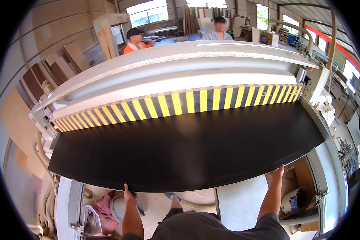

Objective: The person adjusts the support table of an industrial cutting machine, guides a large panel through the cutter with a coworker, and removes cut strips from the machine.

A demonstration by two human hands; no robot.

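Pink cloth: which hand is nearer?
Left. Left hand, holding the panel, is above and right of the cloth; right hand, holding too, is much farther right.

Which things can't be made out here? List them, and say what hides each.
All in the head view:
Left hand and right hand: most fingers, hidden under the black board.
Board's far edge: hidden by the striped bar.
Co-worker in orange and co-worker in grey: lower bodies, hidden by the white machine.

Pink cloth (104, 209), stained white bucket (288, 202)
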